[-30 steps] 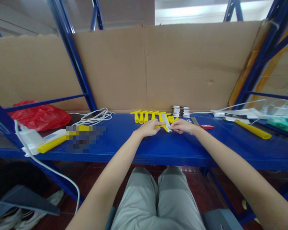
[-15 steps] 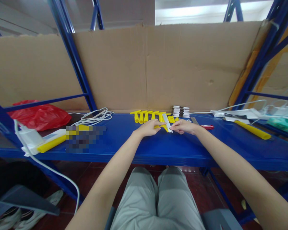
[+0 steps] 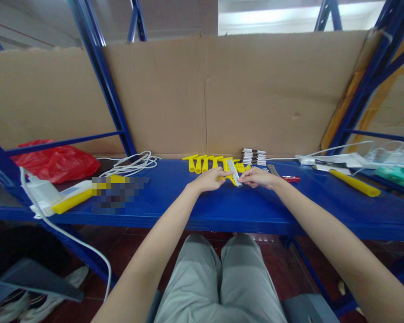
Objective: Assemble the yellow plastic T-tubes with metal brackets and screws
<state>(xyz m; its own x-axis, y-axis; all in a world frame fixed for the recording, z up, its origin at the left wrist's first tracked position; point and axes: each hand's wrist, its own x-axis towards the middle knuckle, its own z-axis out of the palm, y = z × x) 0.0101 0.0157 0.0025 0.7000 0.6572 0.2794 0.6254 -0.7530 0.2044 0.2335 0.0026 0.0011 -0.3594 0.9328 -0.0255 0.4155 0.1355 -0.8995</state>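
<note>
Left hand (image 3: 208, 181) closed around the handle end of a yellow T-shaped piece (image 3: 232, 180), head of it poking out past the fingertips toward the right hand; grip looks firm, but palm side hidden, can't tell how many fingers bear on it

Right hand (image 3: 254, 177) pinching the near end of a pale strip (image 3: 234, 172) between thumb and fingertips, rest of that hand curled; strip slants away from the right hand, lying along or over the yellow head, exact contact too small to tell

Row of yellow pieces (image 3: 198, 165) beyond the left hand, more yellow parts (image 3: 240, 167) just past the right fingertips, stack of white-and-dark strips (image 3: 254, 157) beyond the right hand, red-handled tool (image 3: 291, 178) just right of the right wrist, blue table (image 3: 175, 207) under both hands

Risks, my judgement: strip could sit crooked on the head if the right pinch twists, since only its near end looks held; far end could lift or bend for the same reason; yellow head could roll if the left grip loosens; right knuckles could nudge the close-by yellow parts, or the right wrist the red-handled tool, with a careless sideways swing
</note>
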